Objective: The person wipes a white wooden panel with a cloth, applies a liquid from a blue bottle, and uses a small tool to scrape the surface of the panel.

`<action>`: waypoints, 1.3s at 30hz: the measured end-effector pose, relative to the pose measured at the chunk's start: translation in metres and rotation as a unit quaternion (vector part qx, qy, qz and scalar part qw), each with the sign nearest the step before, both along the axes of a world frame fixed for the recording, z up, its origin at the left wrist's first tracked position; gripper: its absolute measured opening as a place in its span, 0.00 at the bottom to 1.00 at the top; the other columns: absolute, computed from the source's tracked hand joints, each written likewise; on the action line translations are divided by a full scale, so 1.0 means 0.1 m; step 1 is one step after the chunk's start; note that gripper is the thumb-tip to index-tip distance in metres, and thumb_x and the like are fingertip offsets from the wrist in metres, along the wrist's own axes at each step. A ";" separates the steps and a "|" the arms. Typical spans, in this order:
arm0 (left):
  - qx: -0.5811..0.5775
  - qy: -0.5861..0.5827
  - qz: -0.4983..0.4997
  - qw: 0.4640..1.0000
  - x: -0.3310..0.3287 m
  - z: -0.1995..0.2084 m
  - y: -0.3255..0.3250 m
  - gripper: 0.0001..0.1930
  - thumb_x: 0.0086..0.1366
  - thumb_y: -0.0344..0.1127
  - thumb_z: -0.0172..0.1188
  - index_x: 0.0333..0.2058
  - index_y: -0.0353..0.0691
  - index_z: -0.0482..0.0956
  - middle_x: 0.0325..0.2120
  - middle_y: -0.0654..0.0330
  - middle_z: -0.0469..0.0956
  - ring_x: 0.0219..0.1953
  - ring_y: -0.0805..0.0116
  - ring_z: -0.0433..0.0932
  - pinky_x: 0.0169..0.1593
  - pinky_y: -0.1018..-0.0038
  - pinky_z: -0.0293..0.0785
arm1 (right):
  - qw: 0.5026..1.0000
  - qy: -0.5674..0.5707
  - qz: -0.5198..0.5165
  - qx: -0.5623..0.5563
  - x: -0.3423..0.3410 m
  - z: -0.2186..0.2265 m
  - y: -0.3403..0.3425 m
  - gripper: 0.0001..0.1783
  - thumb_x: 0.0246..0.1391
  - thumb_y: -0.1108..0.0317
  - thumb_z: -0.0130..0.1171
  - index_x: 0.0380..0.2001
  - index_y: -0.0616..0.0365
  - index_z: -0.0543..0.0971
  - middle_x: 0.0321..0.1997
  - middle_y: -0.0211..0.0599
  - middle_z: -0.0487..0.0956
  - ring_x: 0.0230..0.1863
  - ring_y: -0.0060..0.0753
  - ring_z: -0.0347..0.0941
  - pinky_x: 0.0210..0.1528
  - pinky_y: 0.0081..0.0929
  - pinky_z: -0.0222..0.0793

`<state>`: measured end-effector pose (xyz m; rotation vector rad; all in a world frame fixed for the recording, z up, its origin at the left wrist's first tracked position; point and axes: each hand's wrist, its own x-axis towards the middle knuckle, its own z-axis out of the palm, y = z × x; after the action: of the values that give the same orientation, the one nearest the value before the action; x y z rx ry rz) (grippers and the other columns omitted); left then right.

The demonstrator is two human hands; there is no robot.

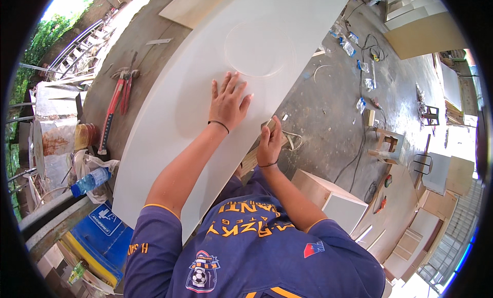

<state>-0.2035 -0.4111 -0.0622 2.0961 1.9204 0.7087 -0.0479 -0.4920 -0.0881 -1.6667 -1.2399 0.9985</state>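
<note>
A long white panel [205,82] lies in front of me, with a faint circle marked on its surface. My left hand [227,104] rests flat on it just below that circle, fingers spread and holding nothing. At the panel's right edge is my right hand [269,144], its thumb and fingers closed around a small brownish piece [269,124] pressed near the edge. Most of that piece is hidden by the fingers, so its kind is unclear. Dark bands circle both wrists.
Left of the panel, red-handled tools [117,100] lie on a brown board. A water bottle [92,181] stands near a blue container [97,241]. To the right are a box-shaped cabinet [331,203], a stool [387,145], and cables [362,138] with plastic packets on the concrete floor.
</note>
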 end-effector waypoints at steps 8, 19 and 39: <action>-0.010 0.001 -0.067 0.998 -1.21 0.12 -1.84 0.18 0.60 0.36 0.56 0.49 0.37 0.73 0.59 0.53 0.64 0.64 0.54 0.58 0.64 0.54 0.50 | 0.996 0.043 -0.016 0.083 0.07 -0.12 0.06 0.27 0.58 0.61 0.56 0.56 0.65 0.63 0.28 0.32 0.71 0.26 0.18 0.62 0.29 0.19 0.61; -0.114 0.156 0.118 0.974 -2.09 0.16 -3.74 0.30 0.61 0.49 0.50 0.61 0.45 0.63 0.66 0.52 0.52 0.68 0.51 0.47 0.66 0.50 0.39 | 0.985 0.079 -0.085 0.124 -0.12 -0.25 -0.04 0.26 0.59 0.60 0.55 0.53 0.65 0.63 0.23 0.29 0.69 0.24 0.18 0.61 0.26 0.19 0.59; -0.087 0.188 0.144 0.968 -2.11 0.01 -3.79 0.29 0.64 0.53 0.48 0.63 0.54 0.59 0.67 0.61 0.49 0.68 0.58 0.46 0.65 0.46 0.42 | 0.985 0.089 -0.081 0.120 -1.08 -0.36 -2.28 0.28 0.59 0.58 0.54 0.55 0.68 0.63 0.27 0.28 0.63 0.27 0.20 0.58 0.30 0.21 0.61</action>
<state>-0.4150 -0.7903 -0.0609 1.9732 2.4206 0.1796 -0.1557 -0.7196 -0.1246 -1.4324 -1.0433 0.8427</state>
